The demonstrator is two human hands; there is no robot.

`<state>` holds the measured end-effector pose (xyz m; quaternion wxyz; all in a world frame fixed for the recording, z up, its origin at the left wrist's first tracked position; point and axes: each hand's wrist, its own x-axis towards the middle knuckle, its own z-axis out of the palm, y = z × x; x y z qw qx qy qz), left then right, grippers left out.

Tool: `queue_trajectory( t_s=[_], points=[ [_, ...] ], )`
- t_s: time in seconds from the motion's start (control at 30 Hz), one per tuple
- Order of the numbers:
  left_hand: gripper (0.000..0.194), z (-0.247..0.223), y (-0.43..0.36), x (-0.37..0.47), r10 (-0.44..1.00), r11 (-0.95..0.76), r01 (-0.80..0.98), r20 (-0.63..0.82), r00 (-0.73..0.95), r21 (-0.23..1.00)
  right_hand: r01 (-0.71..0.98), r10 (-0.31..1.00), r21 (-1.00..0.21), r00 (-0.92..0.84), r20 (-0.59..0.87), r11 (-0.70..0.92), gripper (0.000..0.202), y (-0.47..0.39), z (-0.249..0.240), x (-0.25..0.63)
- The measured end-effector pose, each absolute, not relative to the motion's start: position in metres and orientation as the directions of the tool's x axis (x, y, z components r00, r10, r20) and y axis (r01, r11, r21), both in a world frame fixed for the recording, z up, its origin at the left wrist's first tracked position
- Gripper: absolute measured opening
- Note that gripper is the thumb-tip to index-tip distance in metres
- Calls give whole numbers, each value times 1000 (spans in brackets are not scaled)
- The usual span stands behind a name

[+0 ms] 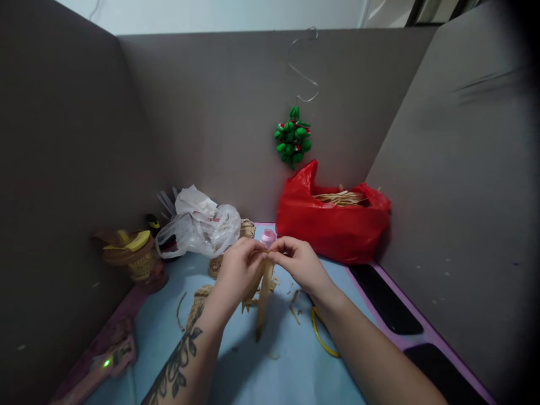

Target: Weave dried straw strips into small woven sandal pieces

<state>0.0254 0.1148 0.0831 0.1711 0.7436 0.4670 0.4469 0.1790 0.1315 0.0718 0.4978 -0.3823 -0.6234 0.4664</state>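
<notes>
Both hands meet above the middle of the blue work surface. My left hand [242,264] is closed in a pinch on tan dried strips [264,298], which hang down from the fingers. My right hand [298,262] pinches the top of the same strips from the right, its fingertips almost touching those of the left. Just behind the fingertips stands a small pink bottle [268,237]. Partly hidden behind my left wrist lies a woven tan piece [200,298]. Small tan scraps [294,315] are scattered below my right hand.
A red bag [333,225] of dried strips stands back right, a clear plastic bag [202,228] back left. A brown pot [143,264] and a pink tool [118,351] are left. Two black phones [386,298] lie right, beyond a yellow ring [321,337]. Grey panels surround the surface.
</notes>
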Motion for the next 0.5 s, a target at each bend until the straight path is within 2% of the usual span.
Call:
queue_trajectory(
  t_s=[0.13, 0.33, 0.5],
  points=[
    [7, 84, 113, 32, 863, -488, 493, 483, 148, 720, 67, 932, -943, -187, 310, 327, 12, 130, 75, 180],
    [8, 78, 113, 42, 907, -400, 383, 420, 35, 832, 27, 940, -943, -105, 326, 330, 10, 128, 70, 176],
    [11, 67, 122, 40, 926, -326, 201, 355, -128, 924, -70, 944, -942, 23, 328, 329, 13, 138, 60, 175]
  ],
)
